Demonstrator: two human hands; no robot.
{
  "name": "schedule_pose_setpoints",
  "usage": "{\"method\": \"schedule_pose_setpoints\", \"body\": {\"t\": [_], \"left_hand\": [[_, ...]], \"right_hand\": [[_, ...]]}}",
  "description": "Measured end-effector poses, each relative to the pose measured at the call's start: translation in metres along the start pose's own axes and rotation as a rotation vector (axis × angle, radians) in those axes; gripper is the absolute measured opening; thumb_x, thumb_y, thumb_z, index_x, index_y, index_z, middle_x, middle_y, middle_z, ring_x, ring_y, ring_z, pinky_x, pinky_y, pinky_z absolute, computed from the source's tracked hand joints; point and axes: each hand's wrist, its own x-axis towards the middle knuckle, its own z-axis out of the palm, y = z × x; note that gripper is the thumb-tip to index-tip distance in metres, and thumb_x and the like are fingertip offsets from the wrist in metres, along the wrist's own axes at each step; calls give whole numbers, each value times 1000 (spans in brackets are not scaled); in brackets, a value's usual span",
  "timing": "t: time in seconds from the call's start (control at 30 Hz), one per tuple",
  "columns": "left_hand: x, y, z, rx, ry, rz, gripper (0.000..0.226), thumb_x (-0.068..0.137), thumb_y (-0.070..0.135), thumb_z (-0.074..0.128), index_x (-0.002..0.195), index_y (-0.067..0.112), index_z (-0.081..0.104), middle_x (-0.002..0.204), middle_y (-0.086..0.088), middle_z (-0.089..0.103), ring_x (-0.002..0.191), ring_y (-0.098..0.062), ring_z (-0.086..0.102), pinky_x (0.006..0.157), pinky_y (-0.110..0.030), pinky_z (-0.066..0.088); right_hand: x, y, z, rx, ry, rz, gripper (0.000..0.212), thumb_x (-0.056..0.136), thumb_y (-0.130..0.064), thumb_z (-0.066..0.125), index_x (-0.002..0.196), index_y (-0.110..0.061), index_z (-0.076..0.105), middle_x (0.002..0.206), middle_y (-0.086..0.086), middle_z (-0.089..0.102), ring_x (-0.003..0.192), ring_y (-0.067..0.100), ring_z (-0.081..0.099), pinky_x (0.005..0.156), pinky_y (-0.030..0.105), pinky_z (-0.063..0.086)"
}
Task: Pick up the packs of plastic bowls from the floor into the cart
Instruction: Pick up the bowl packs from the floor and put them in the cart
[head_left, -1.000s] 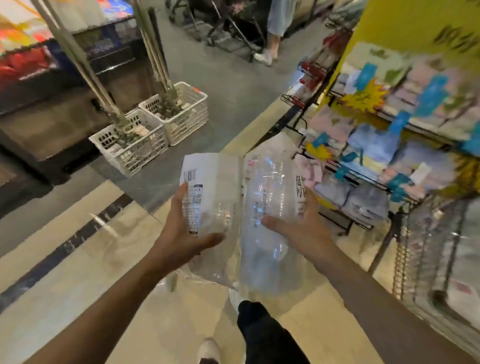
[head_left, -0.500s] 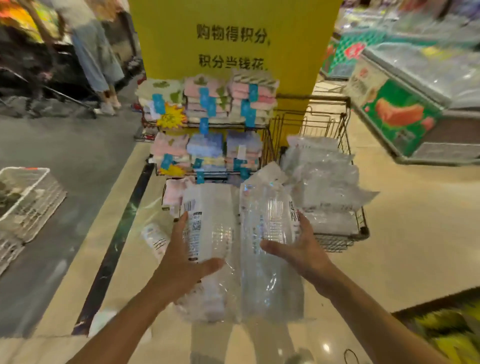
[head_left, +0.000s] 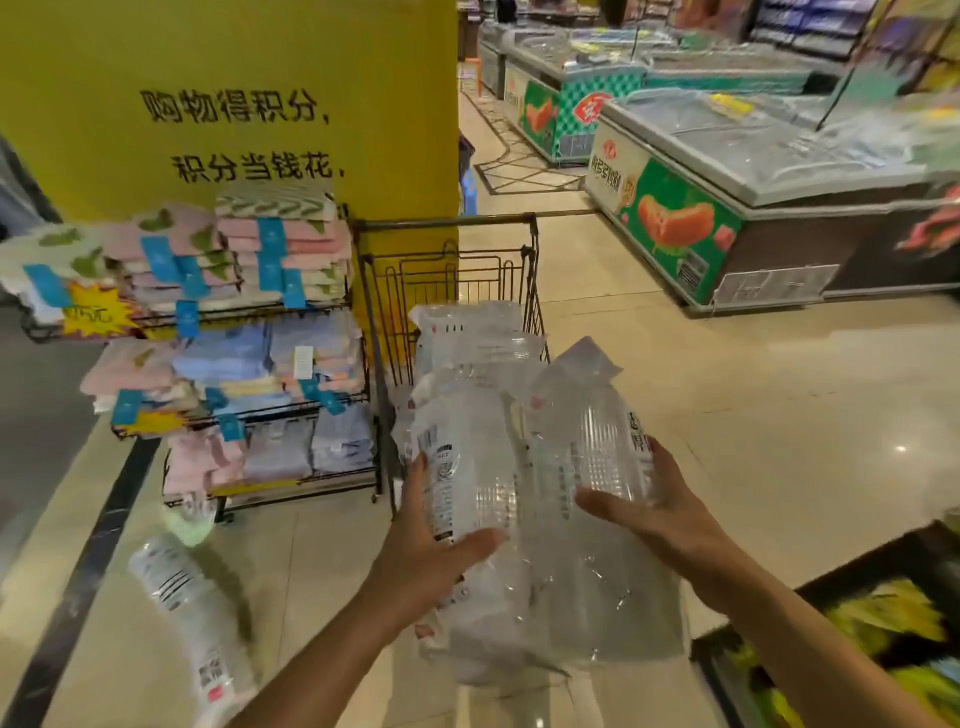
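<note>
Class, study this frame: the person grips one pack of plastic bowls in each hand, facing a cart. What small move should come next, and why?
Probably carry both packs forward and lower them into the cart. The left hand and right hand each grip a pack just short of the cart, which already holds packs. Another pack on the floor waits.

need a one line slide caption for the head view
Left hand and right hand each hold a pack of plastic bowls before the cart; another pack lies on the floor.
</note>
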Motion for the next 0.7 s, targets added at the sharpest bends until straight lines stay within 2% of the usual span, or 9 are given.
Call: {"method": "schedule_pose_setpoints", "body": {"t": [0.07,0.17,0.23,0.37,0.4,0.47,0.53,0.6,0.7], "left_hand": [[27,12,10,-2,17,-22,123,76,47,89,164,49,2,160,17,37,142,-13,46,117,-37,43],[77,26,15,-36,73,-33,118,80,43,87,164,48,3,152,20,37,133,-8,46,107,-28,43],[115,32,14,-46,125,-42,121,78,47,87,164,47,3,156,21,33,141,-11,43,109,-31,42],[197,49,13,-86,192,-77,129,69,65,86,164,47,2,167,18,28,148,-14,38,122,-42,35],[214,55,14,-96,202,-81,125,73,60,85,165,45,1,165,18,29,144,-11,40,120,-38,35],[245,68,17,-120,236,-67,115,84,48,82,166,40,1,149,22,32,135,-6,38,112,-31,34],[273,73,17,-159,272,-92,115,85,46,82,166,39,1,142,22,32,134,-7,39,115,-35,34],[294,73,15,-207,319,-118,114,82,48,85,165,43,7,146,22,41,132,-11,49,114,-39,44],[324,67,12,-252,444,-136,97,82,42,88,157,46,27,139,21,57,124,-9,62,87,-24,56]], "right_hand": [[35,-8,-16,-39,-31,0,114,59,-69,91,153,-49,29,148,-14,50,130,23,58,111,55,51],[98,-31,-26,-78,-81,-32,117,63,-62,93,157,-41,27,151,-11,48,133,22,54,114,53,48],[145,-48,-28,-107,-100,-40,114,68,-53,94,158,-36,28,144,-10,51,128,21,54,114,51,48],[239,-78,-33,-149,-104,-73,105,73,-41,93,156,-33,30,135,-8,55,119,21,58,97,39,52],[260,-84,-35,-147,-102,-63,109,72,-42,94,157,-32,27,135,-8,55,118,20,59,95,38,52],[303,-95,-38,-169,-113,-40,121,68,-46,96,160,-35,18,134,-8,55,117,22,62,95,41,54],[346,-105,-39,-209,-132,-7,129,60,-55,97,159,-40,14,132,-7,56,116,25,66,97,46,57],[381,-117,-34,-244,-174,6,123,62,-57,95,156,-38,18,130,-3,59,111,27,68,92,45,58],[431,-130,-19,-307,-269,-25,108,67,-51,94,149,-31,28,120,-5,64,100,20,69,77,36,55]]}}
